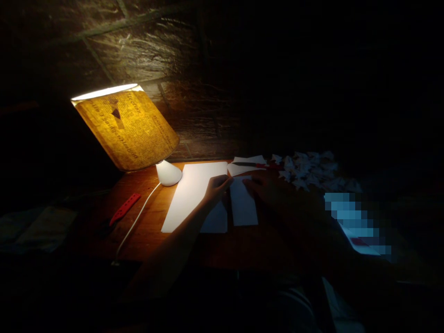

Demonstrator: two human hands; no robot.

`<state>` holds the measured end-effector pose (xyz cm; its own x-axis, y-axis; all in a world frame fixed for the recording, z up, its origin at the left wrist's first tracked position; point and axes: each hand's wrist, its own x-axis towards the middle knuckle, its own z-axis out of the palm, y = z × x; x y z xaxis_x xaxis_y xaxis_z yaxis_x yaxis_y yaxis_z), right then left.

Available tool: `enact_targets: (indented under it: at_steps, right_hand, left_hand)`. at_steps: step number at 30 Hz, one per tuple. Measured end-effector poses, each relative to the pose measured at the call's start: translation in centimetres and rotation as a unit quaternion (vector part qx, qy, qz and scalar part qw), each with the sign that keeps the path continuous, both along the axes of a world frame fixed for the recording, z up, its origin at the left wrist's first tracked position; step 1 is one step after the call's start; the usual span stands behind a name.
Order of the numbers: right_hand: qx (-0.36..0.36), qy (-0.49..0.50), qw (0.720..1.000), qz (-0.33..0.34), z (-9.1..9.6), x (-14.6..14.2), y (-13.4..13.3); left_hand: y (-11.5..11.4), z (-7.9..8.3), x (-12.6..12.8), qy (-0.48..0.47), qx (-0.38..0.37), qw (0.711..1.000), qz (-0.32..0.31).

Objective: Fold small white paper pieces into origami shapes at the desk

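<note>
A narrow folded-looking sheet of white paper (243, 206) is between my hands, over the wooden table. My left hand (218, 184) pinches its upper left corner. At its upper right edge, the fingers of my right hand (257, 186) are closed on the paper, partly lost in shadow. Below my left forearm lies a larger stack of white sheets (194, 189). Behind the hands, a dark-bladed knife or scissors (244, 163) with a red part rests on another piece of white paper (239, 171).
A lit lamp with a newsprint shade (130, 129) stands at the left, its white cord (138, 217) crossing the table (152, 212). A red-handled cutter (125, 208) lies nearby. Several folded white paper shapes (305, 169) are heaped at right, near a glowing blurred-out screen (357, 222).
</note>
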<state>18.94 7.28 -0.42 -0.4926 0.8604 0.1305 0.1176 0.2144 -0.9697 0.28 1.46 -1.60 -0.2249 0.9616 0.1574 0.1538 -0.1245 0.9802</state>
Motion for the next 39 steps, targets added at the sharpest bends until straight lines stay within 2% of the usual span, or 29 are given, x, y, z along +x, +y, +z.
enact_targets:
  at_steps: [8,12,15,19,23,27,31,39]
  right_hand:
    - [-0.023,0.031,0.998,-0.057,-0.8,0.0,0.6]
    - [-0.003,0.043,0.998,-0.037,-0.4,0.1,0.6]
    - [0.018,0.023,1.000,0.001,0.2,0.2,0.4]
    - [-0.026,-0.009,0.999,0.037,0.2,0.1,-0.2]
    - [-0.017,-0.010,1.000,0.005,0.2,0.1,-0.4]
    - [0.005,-0.007,1.000,-0.003,0.9,0.3,-0.5]
    - [0.002,-0.006,1.000,0.004,0.8,0.2,-0.4]
    - [-0.039,-0.002,0.999,0.038,-0.9,-0.1,0.2]
  left_hand:
    - [-0.4,0.0,0.0,0.047,-0.049,0.995,-0.068]
    - [-0.4,0.0,0.0,0.003,-0.076,0.996,-0.057]
    - [-0.3,-0.1,-0.1,-0.041,-0.054,0.997,-0.025]
    - [-0.1,-0.3,-0.4,-0.074,-0.009,0.996,0.044]
    - [0.0,-0.4,-0.5,-0.092,-0.053,0.994,0.015]
    - [-0.1,-0.4,-0.3,-0.049,-0.052,0.997,0.005]
    - [-0.2,-0.4,-0.2,-0.051,-0.052,0.997,0.008]
    - [0.3,-0.7,-0.8,-0.085,-0.012,0.994,0.068]
